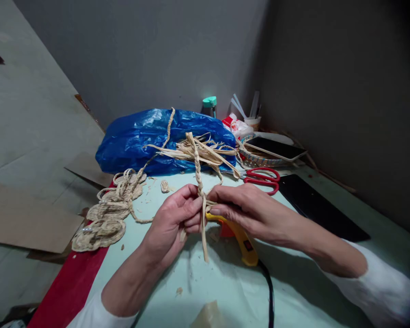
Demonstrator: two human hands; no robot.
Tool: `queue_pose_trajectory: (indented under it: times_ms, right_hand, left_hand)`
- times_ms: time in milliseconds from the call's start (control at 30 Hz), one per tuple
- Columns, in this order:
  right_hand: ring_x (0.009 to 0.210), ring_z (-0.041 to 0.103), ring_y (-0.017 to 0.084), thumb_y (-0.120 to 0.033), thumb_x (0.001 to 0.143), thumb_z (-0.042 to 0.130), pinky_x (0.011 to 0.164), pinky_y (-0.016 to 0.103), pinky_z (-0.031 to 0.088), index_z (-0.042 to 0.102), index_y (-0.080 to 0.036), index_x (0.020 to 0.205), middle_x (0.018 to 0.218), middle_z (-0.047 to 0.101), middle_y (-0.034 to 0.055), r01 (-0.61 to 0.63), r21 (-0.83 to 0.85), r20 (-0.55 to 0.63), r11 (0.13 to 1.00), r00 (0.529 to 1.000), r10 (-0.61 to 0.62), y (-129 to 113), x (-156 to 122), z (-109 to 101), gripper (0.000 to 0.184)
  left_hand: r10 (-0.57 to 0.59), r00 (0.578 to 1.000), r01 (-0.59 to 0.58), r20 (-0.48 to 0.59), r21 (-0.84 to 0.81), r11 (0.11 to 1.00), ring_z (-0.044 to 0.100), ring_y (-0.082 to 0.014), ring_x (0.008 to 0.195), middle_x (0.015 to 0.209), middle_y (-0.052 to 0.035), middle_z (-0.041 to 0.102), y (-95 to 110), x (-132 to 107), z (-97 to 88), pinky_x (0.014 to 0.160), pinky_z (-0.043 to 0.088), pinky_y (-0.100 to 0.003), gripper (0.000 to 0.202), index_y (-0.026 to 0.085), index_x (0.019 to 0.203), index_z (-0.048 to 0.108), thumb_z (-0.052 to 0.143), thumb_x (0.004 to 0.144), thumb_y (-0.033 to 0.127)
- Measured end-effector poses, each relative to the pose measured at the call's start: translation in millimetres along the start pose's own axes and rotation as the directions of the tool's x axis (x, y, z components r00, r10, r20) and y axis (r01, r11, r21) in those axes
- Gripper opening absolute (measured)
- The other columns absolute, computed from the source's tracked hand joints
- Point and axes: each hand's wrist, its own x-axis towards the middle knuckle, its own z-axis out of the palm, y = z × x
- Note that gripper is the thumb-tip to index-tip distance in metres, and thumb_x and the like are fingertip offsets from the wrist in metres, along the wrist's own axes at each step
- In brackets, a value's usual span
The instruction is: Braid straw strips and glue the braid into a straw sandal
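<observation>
The left hand (174,212) was clamped on a braid (198,175) over the middle of the desk (300,291). The right hand (251,207) had its finger and thumb together on a strip (210,203). A glue gun (238,234) lay under it. Loops (102,232) sat by the left edge, a blue bag (133,136) at the back edge

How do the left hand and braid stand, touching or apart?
Touching. The head view shows the left hand pinching the braid near its lower end, thumb against it.
</observation>
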Motion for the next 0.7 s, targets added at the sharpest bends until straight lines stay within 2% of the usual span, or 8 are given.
queue_pose_trajectory:
  times_ms: [167, 333, 500, 700]
  right_hand:
    - [0.050, 0.037, 0.010, -0.031, 0.099, 0.041, 0.051, 0.025, 0.023, 0.047, -0.019, 0.087, 0.062, 0.048, -0.0042, -0.036, -0.154, -0.096, 0.987, 0.995, 0.021, -2, 0, 13, 0.018]
    - [0.049, 0.032, 0.011, -0.029, 0.097, 0.038, 0.052, 0.026, 0.020, 0.039, -0.022, 0.082, 0.061, 0.042, -0.0049, -0.089, -0.178, -0.220, 0.980, 0.974, 0.048, -2, 0, 27, 0.017]
    - [0.049, 0.029, 0.011, -0.029, 0.096, 0.037, 0.053, 0.026, 0.022, 0.036, -0.023, 0.076, 0.059, 0.035, -0.0058, -0.120, -0.088, -0.285, 0.989, 0.954, 0.090, -2, -2, 31, 0.020]
    - [0.049, 0.035, 0.011, -0.031, 0.096, 0.037, 0.053, 0.025, 0.025, 0.041, -0.022, 0.074, 0.058, 0.043, -0.0044, -0.124, 0.127, -0.237, 0.984, 0.959, 0.152, -2, 0, 31, 0.024]
  left_hand:
    - [0.052, 0.998, -0.051, -0.031, 0.011, 0.999, 0.015, -0.0027, 0.048, 0.064, 0.0071, 0.033, -3, -2, 2.0, 0.045, 0.018, -0.016, 0.017, 0.014, 0.076, 0.048, 0.060, 0.087, 0.017]
    - [0.105, 0.993, -0.105, -0.048, 0.008, 0.994, 0.014, -0.0029, 0.048, 0.063, 0.0072, 0.032, -7, -1, 4.9, 0.045, 0.015, -0.017, 0.018, 0.015, 0.075, 0.047, 0.058, 0.089, 0.017]
    - [0.159, 0.984, -0.161, -0.076, -0.020, 0.987, 0.019, -0.0031, 0.051, 0.072, 0.0044, 0.039, -11, 0, 5.1, 0.046, 0.018, -0.018, 0.006, 0.015, 0.085, 0.055, 0.055, 0.090, 0.019]
    - [0.222, 0.975, -0.219, -0.030, 0.087, 0.972, 0.025, -0.0059, 0.056, 0.075, 0.0016, 0.045, -17, -3, 3.8, 0.050, 0.025, -0.019, 0.013, 0.015, 0.096, 0.061, 0.058, 0.086, 0.023]
